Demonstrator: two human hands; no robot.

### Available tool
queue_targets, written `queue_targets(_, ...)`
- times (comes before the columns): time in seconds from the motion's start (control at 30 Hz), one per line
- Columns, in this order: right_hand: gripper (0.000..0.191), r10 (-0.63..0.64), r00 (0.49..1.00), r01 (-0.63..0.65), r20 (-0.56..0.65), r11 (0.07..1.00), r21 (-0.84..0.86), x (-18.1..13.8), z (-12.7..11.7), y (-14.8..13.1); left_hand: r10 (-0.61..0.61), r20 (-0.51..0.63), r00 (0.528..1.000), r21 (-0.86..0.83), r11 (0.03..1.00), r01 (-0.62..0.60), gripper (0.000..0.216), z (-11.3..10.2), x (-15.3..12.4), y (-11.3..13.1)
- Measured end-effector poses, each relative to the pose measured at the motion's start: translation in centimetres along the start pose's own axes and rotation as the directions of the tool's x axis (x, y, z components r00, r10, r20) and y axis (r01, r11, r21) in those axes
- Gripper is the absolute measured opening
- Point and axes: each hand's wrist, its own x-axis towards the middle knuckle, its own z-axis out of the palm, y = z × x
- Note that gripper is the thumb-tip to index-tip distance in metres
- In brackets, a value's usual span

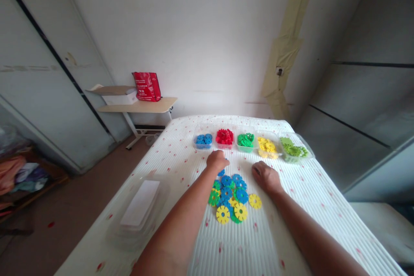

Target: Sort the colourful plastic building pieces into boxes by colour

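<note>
My left hand (217, 161) is closed just beyond the far edge of a loose pile of notched plastic discs (226, 193). A bit of blue shows at its fingertips, apparently a blue notched disc pinched there. The pile mixes blue, green and yellow flower-like discs, several overlapping. A single yellow disc (255, 201) lies at the pile's right side. To the right of the pile, my right hand (268, 177) rests low over the cloth with fingers curled inward; whatever is inside them is hidden.
Clear tubs stand in a row behind my hands: blue discs (204, 140), red pieces (225, 138), green discs (246, 141), yellow discs (267, 146) and light-green pieces (293, 148). A clear container (116, 228) holding white card (141, 203) is at left. A red bag (147, 86) stands on a side table (145, 106).
</note>
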Motion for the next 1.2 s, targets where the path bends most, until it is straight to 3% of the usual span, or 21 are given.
queue_targets(0.17, 0.026, 0.001, 1.0, -0.001, -0.004, 1.0, 0.001, 0.0, -0.2, -0.1, 0.108, 0.022, 0.994, -0.137, 0.985, -0.104, 0.031, -1.9, -0.8, -2.1)
queue_targets(0.33, 0.025, 0.008, 1.0, -0.008, -0.004, 1.0, 0.004, -0.1, -0.5, -0.3, 0.37, 0.148, 0.917, -0.101, 0.928, -0.358, 0.036, -2.3, -2.8, -3.4)
queue_targets(0.43, 0.025, 0.0, 1.0, 0.0, -0.012, 1.0, -0.002, -0.1, -0.3, -0.3, 0.394, 0.207, 0.896, 0.006, 0.915, -0.403, 0.039, -2.4, -3.2, -3.3)
queue_targets(0.6, 0.023, -0.005, 0.999, 0.004, -0.036, 1.0, -0.014, -0.1, 0.2, 0.1, 0.386, 0.378, 0.842, 0.249, 0.833, -0.494, 0.025, -2.8, -2.8, -2.3)
queue_targets(0.7, 0.022, -0.009, 0.998, 0.009, -0.054, 1.0, 0.0, 0.0, 0.4, 0.2, 0.378, 0.377, 0.845, 0.301, 0.813, -0.498, 0.027, -2.6, -2.6, -2.0)
queue_targets(0.8, 0.022, -0.009, 0.998, 0.01, -0.058, 1.0, 0.008, 0.0, 0.4, 0.2, 0.361, 0.331, 0.872, 0.249, 0.858, -0.45, 0.031, -2.5, -2.5, -2.3)
queue_targets(0.93, 0.022, -0.003, 0.999, 0.004, -0.053, 1.0, 0.019, 0.0, 0.2, 0.1, 0.349, 0.303, 0.887, -0.025, 0.933, -0.358, 0.035, -3.1, -3.0, -2.5)
queue_targets(1.03, 0.022, 0.003, 0.999, -0.002, -0.042, 1.0, 0.03, 0.0, 0.1, 0.1, 0.432, 0.295, 0.852, -0.114, 0.901, -0.418, 0.037, -3.4, -4.0, -2.0)
queue_targets(1.2, 0.022, 0.002, 0.999, -0.001, -0.047, 1.0, 0.021, 0.0, 0.1, 0.1, 0.511, 0.364, 0.779, 0.01, 0.834, -0.552, 0.035, -2.7, -5.5, -1.2)
